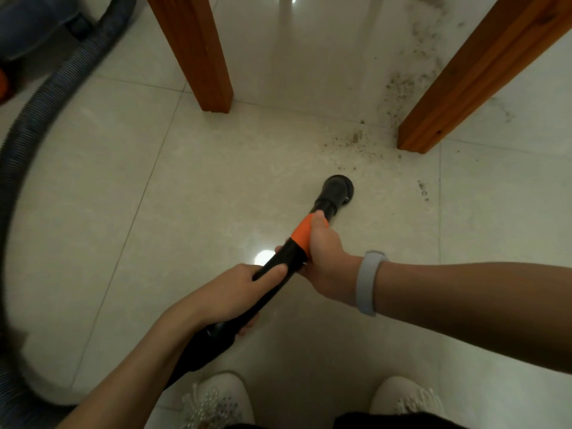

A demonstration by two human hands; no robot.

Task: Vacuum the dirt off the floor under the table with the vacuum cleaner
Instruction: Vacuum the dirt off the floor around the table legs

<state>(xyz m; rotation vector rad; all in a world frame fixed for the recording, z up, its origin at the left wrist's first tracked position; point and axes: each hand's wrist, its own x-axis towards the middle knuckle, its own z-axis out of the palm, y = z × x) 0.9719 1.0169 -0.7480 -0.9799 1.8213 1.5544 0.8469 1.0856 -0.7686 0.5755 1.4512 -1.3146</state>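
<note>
Gripping the vacuum wand [278, 274] in both hands, a person stood over a pale tiled floor [154, 181] with the black round nozzle [337, 188] set down on a tile, near the middle of the scene. The right hand [322, 246], a pale wristband [368, 283] on its wrist, was curled round the orange collar [301, 232] on the far part of the wand. The left hand [238, 289] was wrapped round the black tube nearer the body, thumb lying along the top.

Dirt [356, 140], in dark specks and crumbs, lay scattered just beyond and to the right of the nozzle, thickest beside the right desk leg [464, 85] and trailing away into the far right corner. A few more specks [423, 191] sat on the tile to the right of the nozzle. The left desk leg [198, 51], of the same orange-brown wood, stood farther off and apart from the dirt.

A grey ribbed hose [40, 106] swept in a wide arc down the left side, running from the blurred vacuum body [34, 23] at far left. Two white shoes [216, 400] showed at the near edge.
</note>
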